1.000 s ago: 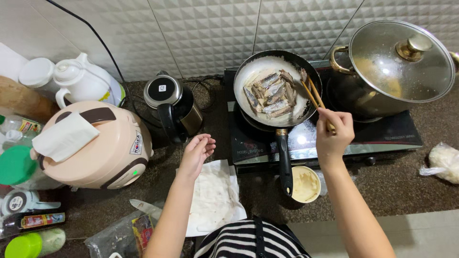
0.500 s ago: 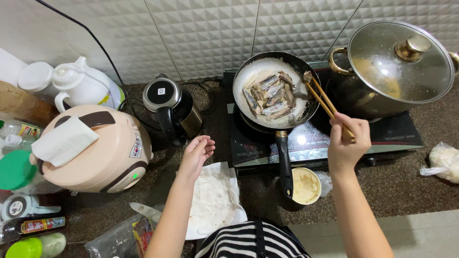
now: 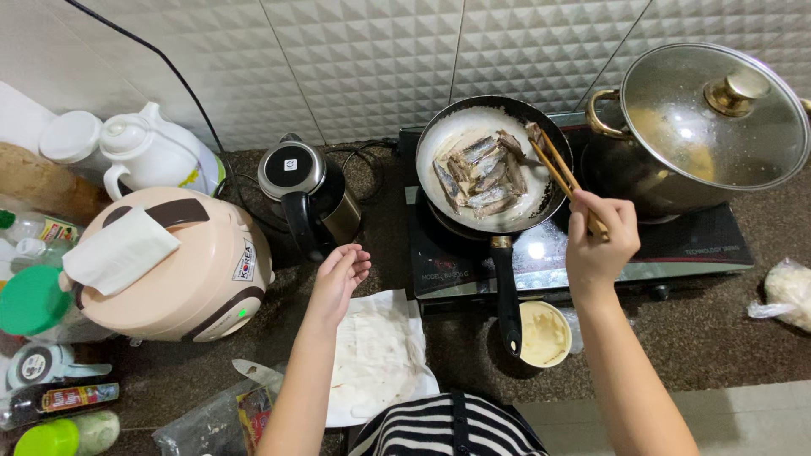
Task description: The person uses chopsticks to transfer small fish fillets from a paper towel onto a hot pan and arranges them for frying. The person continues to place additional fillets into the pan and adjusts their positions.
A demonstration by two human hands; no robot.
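Note:
My right hand (image 3: 598, 238) grips a pair of wooden chopsticks (image 3: 557, 162) whose tips reach over the right rim of a black frying pan (image 3: 507, 253) on the stove. Several browned fish pieces (image 3: 483, 173) lie in pale oil inside the pan. My left hand (image 3: 340, 277) hovers with fingers loosely apart and nothing in it, above a sheet of white paper (image 3: 372, 359) on the counter, just left of the stove (image 3: 676, 245).
A large lidded pot (image 3: 705, 127) sits on the right burner. A small cream-filled cup (image 3: 543, 333) stands by the pan handle. A black kettle (image 3: 308, 198), a beige rice cooker (image 3: 173, 266), a white teapot (image 3: 152, 152), bottles and bags crowd the left counter. A plastic bag (image 3: 790, 291) lies far right.
My right hand has pulled back to the right, lifting the chopsticks toward the pan's right rim. The left hand has stayed over the paper.

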